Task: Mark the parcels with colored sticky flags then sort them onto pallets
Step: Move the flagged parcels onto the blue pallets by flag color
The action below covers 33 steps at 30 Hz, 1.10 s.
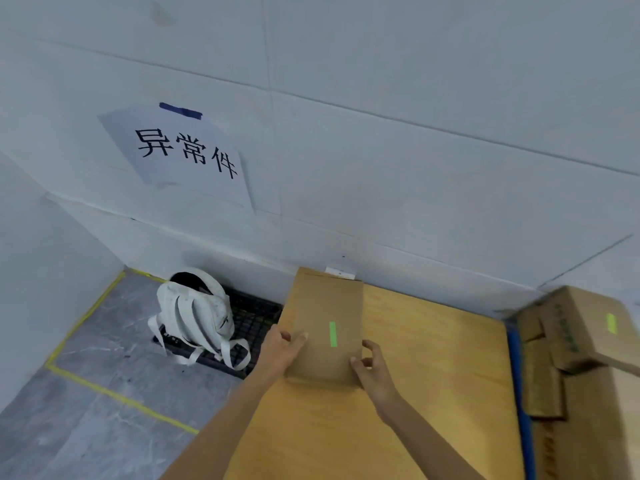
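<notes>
The left hand and right hand are gripping the parcel at the left edge of the pallet, where it is probably risking tipping off if released overhanging.

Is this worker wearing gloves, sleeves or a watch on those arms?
No. The left hand and right hand are ungloved, with no rings showing. The left forearm and right forearm are uncovered to the picture's edge: no sleeve, watch or band visible.
</notes>
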### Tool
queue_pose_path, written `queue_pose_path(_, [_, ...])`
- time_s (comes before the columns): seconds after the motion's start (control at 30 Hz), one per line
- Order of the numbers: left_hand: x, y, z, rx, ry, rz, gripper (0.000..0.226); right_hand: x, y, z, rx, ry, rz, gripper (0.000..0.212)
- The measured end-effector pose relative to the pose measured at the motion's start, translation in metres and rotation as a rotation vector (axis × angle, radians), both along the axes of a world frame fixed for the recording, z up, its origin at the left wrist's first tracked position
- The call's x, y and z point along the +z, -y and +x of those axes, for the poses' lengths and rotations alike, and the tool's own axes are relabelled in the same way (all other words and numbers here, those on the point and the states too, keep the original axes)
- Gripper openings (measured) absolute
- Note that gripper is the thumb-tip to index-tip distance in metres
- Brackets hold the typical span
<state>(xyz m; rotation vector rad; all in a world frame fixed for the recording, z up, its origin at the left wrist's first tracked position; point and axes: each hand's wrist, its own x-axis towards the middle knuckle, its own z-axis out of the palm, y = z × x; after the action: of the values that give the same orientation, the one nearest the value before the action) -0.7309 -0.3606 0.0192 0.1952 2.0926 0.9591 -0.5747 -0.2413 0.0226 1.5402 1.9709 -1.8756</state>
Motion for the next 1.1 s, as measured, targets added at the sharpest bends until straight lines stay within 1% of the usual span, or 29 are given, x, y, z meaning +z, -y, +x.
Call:
queue_pose_path(0.03, [0.003,-0.002,0.011,-0.023,0.052,0.011,0.038,-0.002,0.003,0.009,-0.013,-0.009,-0.017,0.05])
queue_pose_path(0.07, [0.008,-0.003,0.022,-0.047,0.059,0.019,0.038,0.001,0.005,0.019,-0.039,-0.03,-0.036,0.051])
queue_pose_path(0.17, [0.027,-0.009,0.054,-0.075,-0.06,0.086,0.039,0.023,0.006,0.049,-0.104,-0.155,-0.026,0.045])
queue_pose_path(0.23, [0.046,-0.013,0.074,-0.095,-0.142,0.148,0.039,0.046,0.005,0.072,-0.12,-0.244,-0.022,0.05])
queue_pose_path(0.27, [0.064,-0.02,0.093,-0.106,-0.183,0.188,0.038,0.064,0.001,0.093,-0.13,-0.286,0.003,0.05])
queue_pose_path(0.33, [0.087,-0.024,0.104,-0.074,-0.253,0.269,0.041,0.089,-0.001,0.102,-0.089,-0.365,0.036,0.041])
queue_pose_path(0.4, [0.12,-0.033,0.136,-0.074,-0.332,0.378,0.053,0.124,-0.003,0.137,-0.073,-0.449,0.105,0.032])
queue_pose_path(0.43, [0.136,-0.038,0.155,-0.069,-0.355,0.422,0.059,0.14,-0.005,0.156,-0.07,-0.475,0.141,0.032])
queue_pose_path(0.47, [0.153,-0.044,0.176,-0.074,-0.368,0.472,0.061,0.152,-0.01,0.179,-0.071,-0.484,0.179,0.033])
queue_pose_path(0.5, [0.169,-0.051,0.199,-0.084,-0.375,0.522,0.057,0.164,-0.015,0.202,-0.077,-0.497,0.219,0.034])
queue_pose_path(0.6, [0.205,-0.077,0.271,-0.178,-0.408,0.642,0.045,0.192,-0.033,0.281,-0.134,-0.496,0.351,0.054])
queue_pose_path(0.67, [0.219,-0.096,0.319,-0.264,-0.411,0.687,0.042,0.209,-0.042,0.337,-0.184,-0.506,0.419,0.056])
queue_pose_path(0.77, [0.228,-0.123,0.391,-0.438,-0.401,0.716,0.058,0.224,-0.048,0.418,-0.275,-0.535,0.472,0.061])
queue_pose_path(0.83, [0.233,-0.143,0.439,-0.583,-0.409,0.774,0.063,0.229,-0.051,0.468,-0.326,-0.551,0.522,0.063])
queue_pose_path(0.93, [0.242,-0.172,0.5,-0.766,-0.468,0.745,0.064,0.235,-0.059,0.527,-0.378,-0.457,0.587,0.065])
queue_pose_path(1.03, [0.249,-0.205,0.55,-0.901,-0.555,0.691,0.062,0.242,-0.07,0.573,-0.427,-0.378,0.639,0.064])
queue_pose_path(1.1, [0.257,-0.228,0.581,-0.963,-0.557,0.7,0.06,0.246,-0.081,0.602,-0.485,-0.354,0.661,0.063])
